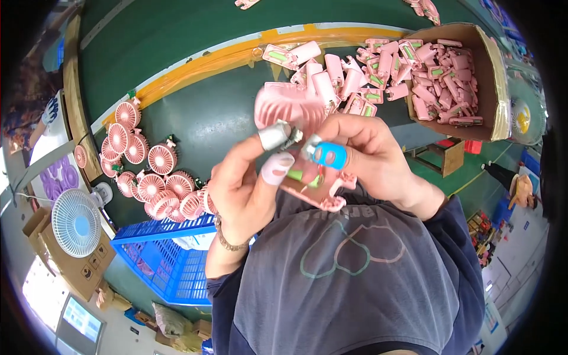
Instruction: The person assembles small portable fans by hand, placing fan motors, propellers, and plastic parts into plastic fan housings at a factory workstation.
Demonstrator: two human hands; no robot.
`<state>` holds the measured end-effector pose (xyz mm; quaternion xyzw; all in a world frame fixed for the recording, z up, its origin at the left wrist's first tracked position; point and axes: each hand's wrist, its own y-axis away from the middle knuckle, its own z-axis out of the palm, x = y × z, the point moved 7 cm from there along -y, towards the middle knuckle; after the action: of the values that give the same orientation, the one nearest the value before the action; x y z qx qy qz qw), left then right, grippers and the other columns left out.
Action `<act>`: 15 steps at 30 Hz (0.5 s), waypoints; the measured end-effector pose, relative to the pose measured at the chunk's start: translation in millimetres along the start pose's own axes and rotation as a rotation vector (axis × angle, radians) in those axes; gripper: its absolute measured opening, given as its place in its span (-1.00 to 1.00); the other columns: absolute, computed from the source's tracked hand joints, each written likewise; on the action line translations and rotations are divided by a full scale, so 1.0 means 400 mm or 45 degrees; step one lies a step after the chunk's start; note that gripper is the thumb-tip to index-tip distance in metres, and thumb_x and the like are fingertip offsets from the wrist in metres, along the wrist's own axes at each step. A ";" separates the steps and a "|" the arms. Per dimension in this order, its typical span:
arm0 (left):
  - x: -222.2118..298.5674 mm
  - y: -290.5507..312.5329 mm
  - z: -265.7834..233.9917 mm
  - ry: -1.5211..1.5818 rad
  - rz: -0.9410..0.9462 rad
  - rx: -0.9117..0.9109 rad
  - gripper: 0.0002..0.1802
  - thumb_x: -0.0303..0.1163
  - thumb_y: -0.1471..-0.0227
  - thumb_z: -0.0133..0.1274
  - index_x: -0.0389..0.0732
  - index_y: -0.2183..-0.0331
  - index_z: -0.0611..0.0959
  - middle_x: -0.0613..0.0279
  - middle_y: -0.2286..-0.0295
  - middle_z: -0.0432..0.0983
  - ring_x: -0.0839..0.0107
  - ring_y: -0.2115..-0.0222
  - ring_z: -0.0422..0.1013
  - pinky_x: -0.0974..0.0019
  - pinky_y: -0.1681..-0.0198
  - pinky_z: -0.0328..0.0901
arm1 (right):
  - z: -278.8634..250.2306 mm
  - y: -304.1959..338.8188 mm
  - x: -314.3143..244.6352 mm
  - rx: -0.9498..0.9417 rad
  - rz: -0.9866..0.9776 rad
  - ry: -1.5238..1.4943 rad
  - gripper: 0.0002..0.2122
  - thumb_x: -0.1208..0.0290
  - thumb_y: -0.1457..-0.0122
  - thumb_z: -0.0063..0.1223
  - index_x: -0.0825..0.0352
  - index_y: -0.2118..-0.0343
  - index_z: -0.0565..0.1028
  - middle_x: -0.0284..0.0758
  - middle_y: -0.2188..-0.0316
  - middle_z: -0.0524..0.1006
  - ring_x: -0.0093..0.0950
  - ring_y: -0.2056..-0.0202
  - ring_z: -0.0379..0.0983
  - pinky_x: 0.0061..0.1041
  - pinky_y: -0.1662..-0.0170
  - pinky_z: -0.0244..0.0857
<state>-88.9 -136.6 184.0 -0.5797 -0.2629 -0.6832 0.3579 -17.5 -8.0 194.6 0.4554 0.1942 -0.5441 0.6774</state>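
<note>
In front of my chest, both hands work on a pink handheld fan. My left hand (pixel 245 171), with pale finger cots on index finger and thumb, pinches at the small circuit board (pixel 293 139) by the neck of the round fan head (pixel 284 106). My right hand (pixel 370 145), a blue cot on its thumb, is closed on the pink handle shell (pixel 316 194). Something green shows inside that shell. The fingertips partly hide where the head and shell meet.
Pink fan heads (pixel 151 186) lie in a heap on the green table at left. Pink handle shells (pixel 335 70) are spread beyond my hands, beside a cardboard box (pixel 499 83) full of more. A blue basket (pixel 177 231) and a white desk fan (pixel 77 223) stand at left.
</note>
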 end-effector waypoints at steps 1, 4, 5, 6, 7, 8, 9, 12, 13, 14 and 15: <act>0.005 0.008 0.002 0.059 -0.032 -0.018 -0.68 -0.58 -0.01 0.06 -0.43 0.14 0.47 0.02 0.21 0.50 0.37 0.19 0.44 0.36 0.10 0.31 | 0.019 0.000 0.005 -0.022 -0.064 -0.024 -0.87 0.48 -0.19 -0.06 0.46 0.31 0.41 -0.26 0.44 0.53 -0.60 0.41 0.48 -0.69 0.41 0.35; 0.029 0.021 0.010 0.231 -0.078 -0.014 -0.72 -0.52 -0.08 -0.04 -0.39 0.13 0.44 0.01 0.19 0.48 0.37 0.20 0.44 0.36 0.12 0.32 | 0.056 0.013 -0.003 -0.071 0.007 -0.078 -0.89 0.51 -0.20 -0.08 0.47 0.32 0.41 -0.29 0.41 0.53 -0.62 0.37 0.47 -0.64 0.28 0.36; 0.030 0.023 0.015 0.287 -0.139 -0.039 -0.74 -0.48 -0.11 -0.06 -0.37 0.14 0.44 0.03 0.17 0.47 0.37 0.20 0.44 0.36 0.14 0.34 | 0.059 0.019 0.000 -0.067 0.005 -0.069 -0.89 0.51 -0.20 -0.08 0.47 0.32 0.41 -0.29 0.41 0.53 -0.62 0.37 0.47 -0.64 0.28 0.36; 0.047 0.017 0.014 0.181 -0.017 -0.009 -0.73 -0.46 -0.12 -0.08 -0.37 0.14 0.44 0.07 0.19 0.47 0.39 0.21 0.43 0.36 0.14 0.33 | 0.059 0.024 -0.007 -0.046 -0.096 0.045 -0.90 0.54 -0.20 -0.08 0.47 0.33 0.41 -0.30 0.41 0.53 -0.61 0.38 0.47 -0.65 0.29 0.36; 0.050 0.020 0.001 0.056 0.065 0.012 -0.74 -0.51 -0.12 -0.10 -0.40 0.13 0.42 0.05 0.21 0.49 0.38 0.23 0.45 0.36 0.14 0.34 | 0.062 0.027 -0.013 -0.043 -0.187 0.151 -0.92 0.56 -0.19 -0.09 0.47 0.33 0.41 -0.30 0.41 0.52 -0.61 0.39 0.47 -0.65 0.31 0.36; 0.054 0.025 -0.010 -0.069 0.146 0.033 -0.73 -0.57 -0.11 -0.11 -0.42 0.12 0.41 0.02 0.23 0.51 0.36 0.25 0.47 0.36 0.14 0.35 | 0.061 0.034 -0.016 -0.018 -0.144 0.231 -0.95 0.62 -0.17 -0.09 0.46 0.34 0.41 -0.32 0.41 0.51 -0.64 0.40 0.46 -0.67 0.33 0.34; 0.060 0.027 -0.014 -0.095 0.115 0.050 -0.75 -0.59 -0.09 -0.09 -0.42 0.14 0.43 0.04 0.26 0.52 0.38 0.25 0.47 0.38 0.15 0.34 | 0.062 0.037 -0.032 -0.019 -0.194 0.341 -0.95 0.63 -0.16 -0.10 0.45 0.34 0.41 -0.33 0.42 0.50 -0.66 0.40 0.45 -0.70 0.33 0.33; 0.072 0.029 -0.023 -0.054 0.116 0.078 -0.77 -0.60 -0.07 -0.05 -0.41 0.17 0.45 0.08 0.29 0.52 0.39 0.25 0.46 0.39 0.15 0.34 | 0.070 0.041 -0.067 0.077 -0.294 0.475 -0.93 0.67 -0.08 -0.03 0.42 0.36 0.44 -0.31 0.47 0.48 -0.63 0.42 0.44 -0.64 0.29 0.27; 0.075 0.028 -0.022 -0.054 0.118 0.078 -0.77 -0.60 -0.07 -0.05 -0.41 0.17 0.45 0.08 0.29 0.52 0.39 0.25 0.46 0.39 0.15 0.34 | 0.075 0.044 -0.099 0.135 -0.510 0.878 -0.90 0.68 -0.01 0.01 0.41 0.38 0.45 -0.29 0.49 0.48 -0.56 0.43 0.44 -0.57 0.27 0.23; 0.080 0.027 -0.022 -0.059 0.129 0.105 -0.79 -0.60 -0.06 -0.04 -0.40 0.19 0.46 0.09 0.29 0.49 0.41 0.28 0.46 0.41 0.17 0.34 | 0.088 0.050 -0.125 0.194 -0.725 1.280 -0.87 0.69 0.06 0.05 0.40 0.40 0.46 -0.27 0.50 0.47 -0.48 0.45 0.44 -0.51 0.25 0.20; 0.085 0.025 -0.023 -0.064 0.140 0.132 -0.81 -0.60 -0.05 -0.03 -0.40 0.22 0.47 0.10 0.28 0.47 0.42 0.32 0.47 0.44 0.20 0.34 | 0.100 0.049 -0.134 0.174 -0.853 1.426 -0.82 0.65 0.19 0.11 0.39 0.44 0.47 -0.27 0.52 0.46 -0.39 0.43 0.44 -0.44 0.23 0.11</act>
<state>-88.9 -156.1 214.8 -0.5910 -0.2745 -0.6333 0.4175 -26.8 -11.1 263.6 0.6268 0.6138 -0.4172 0.2372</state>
